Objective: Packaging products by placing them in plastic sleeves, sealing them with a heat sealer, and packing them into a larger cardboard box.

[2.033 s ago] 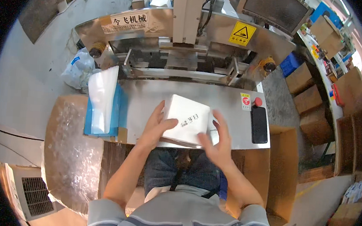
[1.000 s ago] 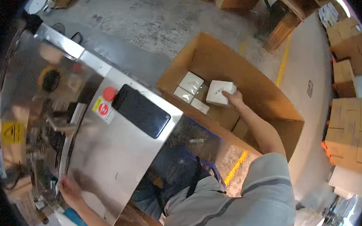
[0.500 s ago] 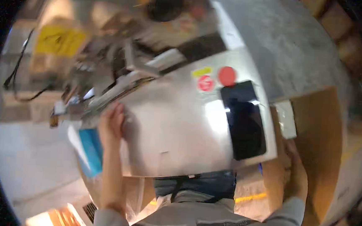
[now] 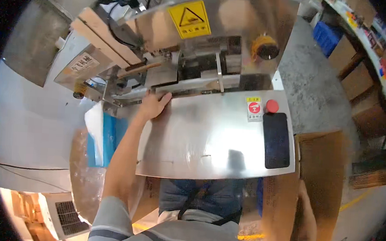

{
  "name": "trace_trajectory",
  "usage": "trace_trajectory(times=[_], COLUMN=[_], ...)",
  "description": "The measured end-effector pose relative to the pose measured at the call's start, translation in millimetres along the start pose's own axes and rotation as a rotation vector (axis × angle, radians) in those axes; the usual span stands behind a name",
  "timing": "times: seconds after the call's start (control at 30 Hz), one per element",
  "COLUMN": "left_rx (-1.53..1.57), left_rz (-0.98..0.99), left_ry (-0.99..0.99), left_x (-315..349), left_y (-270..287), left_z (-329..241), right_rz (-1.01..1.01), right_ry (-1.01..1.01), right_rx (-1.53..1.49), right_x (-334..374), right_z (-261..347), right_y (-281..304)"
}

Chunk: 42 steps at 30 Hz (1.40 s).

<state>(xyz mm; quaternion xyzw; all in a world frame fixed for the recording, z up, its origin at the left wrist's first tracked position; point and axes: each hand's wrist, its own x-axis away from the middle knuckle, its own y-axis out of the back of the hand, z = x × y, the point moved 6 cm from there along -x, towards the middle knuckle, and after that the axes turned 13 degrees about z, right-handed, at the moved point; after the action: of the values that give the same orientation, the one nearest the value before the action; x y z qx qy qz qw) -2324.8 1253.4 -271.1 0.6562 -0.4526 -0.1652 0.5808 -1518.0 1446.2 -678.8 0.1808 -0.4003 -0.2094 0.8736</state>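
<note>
My left hand (image 4: 156,105) rests at the far edge of the machine's bare metal panel (image 4: 187,133), thumb spread away from the fingers. Its fingertips reach toward the slot below the machine's working opening, and nothing shows in its grasp. At the right, my right hand (image 4: 303,197) hangs down inside an open cardboard box (image 4: 323,174); its fingers are hidden, so what they hold cannot be told. A red round button (image 4: 272,106) and a dark rectangular screen (image 4: 276,142) sit on the panel's right side.
A blue and white packet (image 4: 107,137) stands left of the panel, above a plastic-lined box (image 4: 83,180). Behind rises the metal machine housing with a yellow warning label (image 4: 190,19). Further right are a blue crate (image 4: 327,38) and stacked cartons (image 4: 365,88).
My view has swung and steadied, so the machine appears straighter. A white flat packet seen by my right hand at the box is out of sight. That hand is lower in the box.
</note>
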Motion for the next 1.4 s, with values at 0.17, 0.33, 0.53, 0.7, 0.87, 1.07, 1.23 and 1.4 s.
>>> trace_trajectory(times=[0.17,0.33,0.53,0.7,0.87,1.07,1.23,1.4], left_rx=[0.08,0.197,0.273,0.477,0.99,-0.371,0.683,0.53], left_rz=[0.069,-0.095,-0.074,-0.262,-0.666,-0.473,-0.576,-0.598], left_ry=[-0.13,-0.244,-0.216,-0.416,0.023,0.644,0.175,0.266], left_x=[-10.2,14.2,19.3,149.0,275.4,341.2,247.0,196.2], left_y=[10.4,15.6,14.5,63.8,112.6,21.8,68.8,87.2], left_z=[12.7,19.6,51.9,27.3,208.3,425.0,339.5,312.5], right_rz=[-0.046,-0.079,-0.095,-0.245,-0.377,-0.745,-0.728,-0.606], right_ry=[-0.011,-0.136,-0.024,-0.207,0.135,0.362,0.519,0.673], right_rx=[-0.052,-0.115,-0.11,-0.289,-0.078,-0.325,-0.251,-0.166], right_x=[39.1,83.1,114.6,135.7,152.5,164.1,164.7,168.7], right_z=[66.8,125.6,208.6,244.0,317.7,389.8,498.6,577.6], right_y=[6.0,22.9,51.2,58.8,76.0,121.5,100.1,54.2])
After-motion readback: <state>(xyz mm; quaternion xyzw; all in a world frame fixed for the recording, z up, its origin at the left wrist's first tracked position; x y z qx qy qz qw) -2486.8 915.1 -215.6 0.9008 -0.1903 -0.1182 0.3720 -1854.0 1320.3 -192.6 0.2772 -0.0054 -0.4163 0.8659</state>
